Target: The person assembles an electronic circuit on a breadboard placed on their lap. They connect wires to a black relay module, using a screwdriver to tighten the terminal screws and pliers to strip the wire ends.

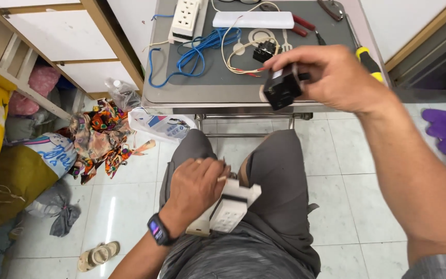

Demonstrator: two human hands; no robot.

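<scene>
Grey-topped metal table [223, 93] stands on white floor tiles [347, 196].

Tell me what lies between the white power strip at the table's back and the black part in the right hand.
In the head view, coiled blue wire and a cream wire loop lie between the white power strip and the black part in the right hand.
</scene>
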